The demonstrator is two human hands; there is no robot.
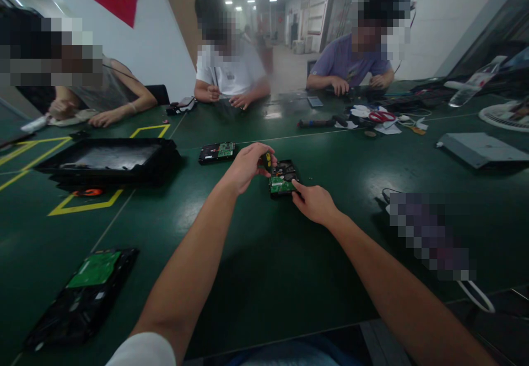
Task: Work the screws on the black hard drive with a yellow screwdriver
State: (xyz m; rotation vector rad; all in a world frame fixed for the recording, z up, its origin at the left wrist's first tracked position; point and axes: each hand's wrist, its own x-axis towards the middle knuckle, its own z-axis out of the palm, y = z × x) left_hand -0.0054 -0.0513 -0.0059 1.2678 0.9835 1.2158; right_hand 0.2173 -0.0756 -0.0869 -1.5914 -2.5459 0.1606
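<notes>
A hard drive [282,186] with a green circuit board lies on the dark green table in front of me. My left hand [250,166] is closed around a screwdriver [266,160] with a yellow and black handle, upright over the drive's far left part. The screwdriver's tip is too small to make out. At the drive's near right corner, my right hand [313,201] grips the edge with its thumb and fingers. A second hard drive [217,152] lies just beyond my left hand. Another, larger-looking hard drive [85,294] rests at the near left.
A black tray [111,156] stands at the left by yellow tape marks [86,205]. At right are a grey metal box [483,149] and a blurred-out elongated object [430,236]. Red scissors [382,117] lie among clutter. Three people sit across the table [264,300].
</notes>
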